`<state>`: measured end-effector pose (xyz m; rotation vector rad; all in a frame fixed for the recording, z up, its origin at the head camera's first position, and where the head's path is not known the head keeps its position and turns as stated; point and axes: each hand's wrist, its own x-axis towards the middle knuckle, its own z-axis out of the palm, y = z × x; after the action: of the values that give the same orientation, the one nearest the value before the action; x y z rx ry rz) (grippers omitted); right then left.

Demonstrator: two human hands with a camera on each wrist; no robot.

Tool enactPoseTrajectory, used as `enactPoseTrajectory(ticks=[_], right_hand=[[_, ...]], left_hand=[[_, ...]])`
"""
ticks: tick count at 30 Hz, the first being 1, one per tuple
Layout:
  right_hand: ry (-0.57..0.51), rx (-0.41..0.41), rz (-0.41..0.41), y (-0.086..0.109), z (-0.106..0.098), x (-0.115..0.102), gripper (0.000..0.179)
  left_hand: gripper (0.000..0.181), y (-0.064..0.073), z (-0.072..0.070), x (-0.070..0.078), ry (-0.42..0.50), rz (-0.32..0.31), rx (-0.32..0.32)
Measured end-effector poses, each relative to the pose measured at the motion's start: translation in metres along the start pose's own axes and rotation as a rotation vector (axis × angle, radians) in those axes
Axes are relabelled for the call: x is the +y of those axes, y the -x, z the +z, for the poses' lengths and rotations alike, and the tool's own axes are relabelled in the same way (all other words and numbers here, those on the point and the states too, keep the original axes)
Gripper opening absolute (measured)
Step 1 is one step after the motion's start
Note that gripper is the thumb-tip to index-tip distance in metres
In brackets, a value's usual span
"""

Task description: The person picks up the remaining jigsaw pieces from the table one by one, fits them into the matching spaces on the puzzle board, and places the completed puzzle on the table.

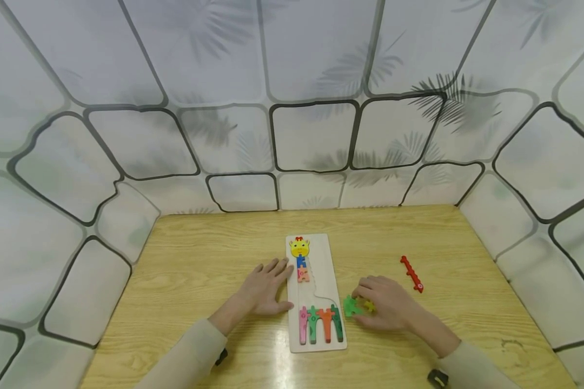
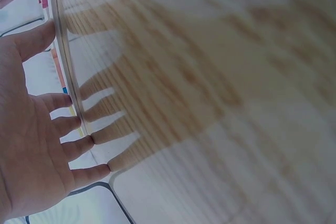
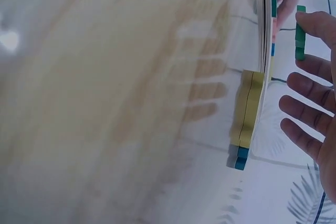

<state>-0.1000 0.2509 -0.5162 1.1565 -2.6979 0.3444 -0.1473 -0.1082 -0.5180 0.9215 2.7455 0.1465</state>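
A white giraffe puzzle board (image 1: 321, 270) lies on the table, with a yellow giraffe head (image 1: 299, 247), a blue piece (image 1: 301, 262) and a salmon-pink piece (image 1: 303, 274) below it. Several leg pieces (image 1: 327, 324) in pink, green, orange and dark green fill its lower part. My left hand (image 1: 267, 289) touches the board's left edge, fingers spread and fairly straight. Right of the board, my right hand (image 1: 386, 302) pinches a green puzzle piece (image 3: 300, 32) between thumb and forefinger; its other fingers are loose. A yellow piece (image 1: 369, 306) shows beside that hand, partly hidden.
A long red piece (image 1: 412, 274) with a white eye spot lies on the wooden table (image 1: 214, 243) to the right. A yellow piece (image 3: 247, 108) and a blue piece (image 3: 241, 158) appear in the right wrist view. Patterned pale walls (image 1: 243, 135) enclose the table's back and sides.
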Motion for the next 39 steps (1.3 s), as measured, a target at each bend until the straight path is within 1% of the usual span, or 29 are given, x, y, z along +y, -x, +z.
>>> enactPoseTrajectory(ticks=[6, 9, 15, 22, 29, 39], right_hand=[[0.005, 0.020, -0.031, -0.008, 0.004, -0.005, 0.033], [0.017, 0.027, -0.032, -0.010, 0.006, -0.006, 0.033], [0.016, 0.010, -0.009, -0.015, 0.007, -0.009, 0.033], [0.025, -0.001, -0.020, -0.023, 0.010, -0.012, 0.034], [0.028, -0.032, -0.012, -0.032, 0.011, -0.015, 0.038], [0.030, -0.023, -0.018, -0.043, 0.014, -0.018, 0.038]], left_hand=[[0.096, 0.000, 0.002, -0.001, -0.008, 0.000, 0.006], [0.096, 0.000, 0.002, 0.000, -0.009, -0.002, 0.006], [0.095, 0.000, 0.002, 0.000, -0.006, 0.000, 0.010], [0.095, -0.001, 0.003, -0.001, -0.016, -0.004, 0.003], [0.095, 0.001, 0.003, 0.000, -0.002, -0.006, -0.005], [0.094, 0.001, 0.003, -0.001, 0.002, 0.002, 0.000]])
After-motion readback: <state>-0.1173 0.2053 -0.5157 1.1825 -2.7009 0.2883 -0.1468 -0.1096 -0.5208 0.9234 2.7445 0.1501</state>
